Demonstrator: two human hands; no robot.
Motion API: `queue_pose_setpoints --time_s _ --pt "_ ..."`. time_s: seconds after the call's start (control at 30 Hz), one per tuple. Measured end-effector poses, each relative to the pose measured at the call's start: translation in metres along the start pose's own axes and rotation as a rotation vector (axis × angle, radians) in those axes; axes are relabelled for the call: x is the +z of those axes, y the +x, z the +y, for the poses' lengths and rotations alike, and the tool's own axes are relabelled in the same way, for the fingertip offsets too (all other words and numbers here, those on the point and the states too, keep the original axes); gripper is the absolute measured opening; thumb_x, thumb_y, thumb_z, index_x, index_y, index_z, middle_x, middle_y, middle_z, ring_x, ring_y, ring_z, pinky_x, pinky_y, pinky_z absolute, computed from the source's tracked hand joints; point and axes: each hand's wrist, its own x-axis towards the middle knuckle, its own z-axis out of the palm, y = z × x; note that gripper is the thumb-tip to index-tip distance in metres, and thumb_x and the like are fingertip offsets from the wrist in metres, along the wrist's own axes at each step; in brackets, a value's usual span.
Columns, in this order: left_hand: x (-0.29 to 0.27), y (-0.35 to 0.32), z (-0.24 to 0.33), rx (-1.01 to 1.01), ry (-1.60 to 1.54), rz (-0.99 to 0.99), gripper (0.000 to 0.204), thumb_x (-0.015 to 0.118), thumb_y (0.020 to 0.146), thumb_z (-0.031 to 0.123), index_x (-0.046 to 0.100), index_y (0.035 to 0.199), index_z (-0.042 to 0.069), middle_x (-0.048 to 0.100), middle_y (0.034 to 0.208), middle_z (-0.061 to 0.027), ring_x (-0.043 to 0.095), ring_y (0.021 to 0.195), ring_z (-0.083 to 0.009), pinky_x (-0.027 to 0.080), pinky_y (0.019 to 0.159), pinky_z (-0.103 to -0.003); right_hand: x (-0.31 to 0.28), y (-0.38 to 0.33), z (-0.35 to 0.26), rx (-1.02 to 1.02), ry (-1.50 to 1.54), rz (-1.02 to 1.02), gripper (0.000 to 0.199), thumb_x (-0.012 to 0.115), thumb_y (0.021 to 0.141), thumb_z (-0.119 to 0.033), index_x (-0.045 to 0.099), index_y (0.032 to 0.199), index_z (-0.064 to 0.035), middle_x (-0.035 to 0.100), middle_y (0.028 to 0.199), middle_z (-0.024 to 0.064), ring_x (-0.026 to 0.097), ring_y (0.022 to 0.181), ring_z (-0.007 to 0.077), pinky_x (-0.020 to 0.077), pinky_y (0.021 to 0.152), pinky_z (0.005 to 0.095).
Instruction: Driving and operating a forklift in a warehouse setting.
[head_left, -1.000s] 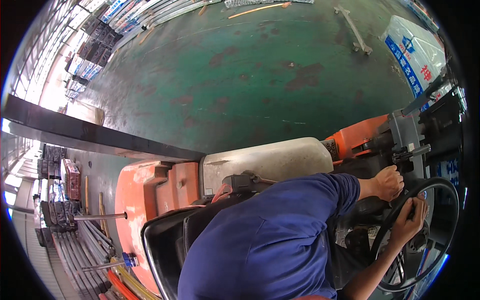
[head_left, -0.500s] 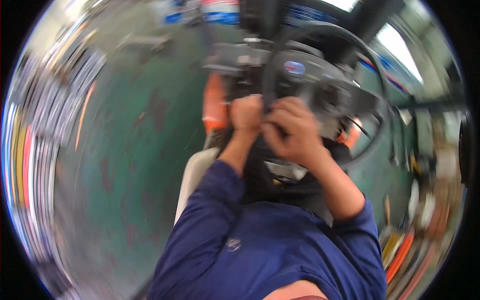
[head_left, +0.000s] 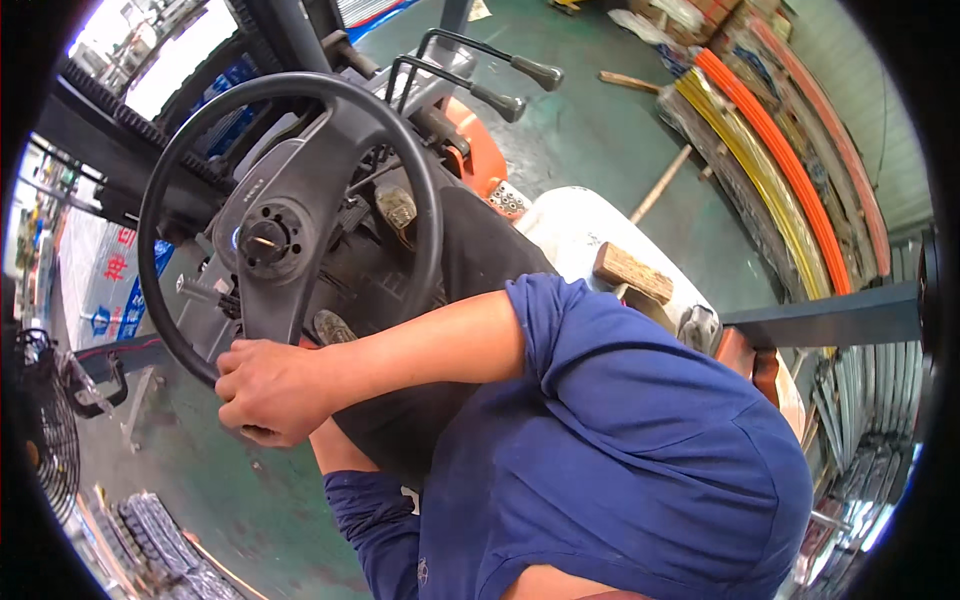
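Observation:
I sit on an orange forklift. My right hand (head_left: pixel 262 392) is closed around the lower rim of the black steering wheel (head_left: pixel 290 210), with my bare forearm reaching across from my blue short sleeve (head_left: pixel 640 450). My left forearm (head_left: pixel 338 455) comes up from below and passes under the right hand. The left hand itself is hidden behind the right hand, so its grip cannot be made out.
Two black-knobbed control levers (head_left: pixel 520 88) stand beyond the wheel. A wooden block (head_left: pixel 632 272) lies on the white tank (head_left: pixel 575 225) behind the seat. Orange and yellow long strips (head_left: pixel 790 170) lie on the green floor (head_left: pixel 610 130). A caged fan (head_left: pixel 45 430) is at far left.
The view has swung round fast: the wheel went from the right edge to the top, then to the upper left. Both hands stayed at the wheel.

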Motion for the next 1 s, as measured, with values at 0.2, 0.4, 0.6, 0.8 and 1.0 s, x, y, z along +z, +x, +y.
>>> queue_pose_setpoints --time_s 0.2,0.4,0.6,0.8,1.0 --pt "-0.018 -0.015 -0.035 0.014 -0.035 -0.009 0.011 0.063 0.084 0.02 0.06 0.076 0.013 0.058 0.071 -0.0104 0.063 0.065 -0.0315 0.049 0.059 -0.047 0.044 -0.008 -0.028 0.038 -0.052 0.022 0.014 0.074 0.07 -0.025 0.068 0.07 -0.0131 0.065 0.078 0.0029 0.061 0.087 0.0284 0.0464 0.075 0.0455" --pt "-0.051 -0.062 -0.052 0.053 -0.063 0.03 0.013 0.063 0.085 0.02 0.059 0.074 0.013 0.056 0.07 -0.0101 0.062 0.064 -0.0313 0.049 0.058 -0.047 0.059 -0.043 -0.088 0.0 -0.131 0.057 0.013 0.074 0.069 -0.026 0.069 0.072 -0.0137 0.065 0.078 0.0009 0.061 0.088 0.0274 0.046 0.076 0.0441" --pt "-0.122 -0.165 -0.066 0.055 -0.033 0.042 0.016 0.063 0.086 0.021 0.057 0.073 0.014 0.055 0.068 -0.0098 0.061 0.063 -0.031 0.048 0.057 -0.047 0.069 -0.119 -0.205 -0.005 -0.08 0.013 0.012 0.075 0.068 -0.025 0.069 0.072 -0.0149 0.065 0.079 0.0 0.061 0.088 0.0271 0.0458 0.076 0.044" --pt "-0.202 -0.305 -0.051 0.061 0.002 0.021 0.019 0.062 0.087 0.022 0.056 0.071 0.014 0.053 0.067 -0.0094 0.059 0.062 -0.0307 0.048 0.056 -0.046 0.017 -0.249 -0.365 -0.017 -0.016 0.095 0.017 0.076 0.072 -0.02 0.062 0.073 -0.0095 0.058 0.084 0.0073 0.057 0.086 0.0316 0.0458 0.08 0.047" --pt "-0.322 -0.435 -0.039 0.091 0.125 0.108 0.022 0.062 0.088 0.022 0.055 0.069 0.014 0.051 0.066 -0.0091 0.058 0.062 -0.0305 0.047 0.055 -0.046 -0.073 -0.336 -0.547 -0.01 -0.165 -0.062 0.015 0.078 0.073 -0.014 0.066 0.081 -0.0102 0.062 0.091 0.0063 0.065 0.103 0.0304 0.0502 0.085 0.0451"
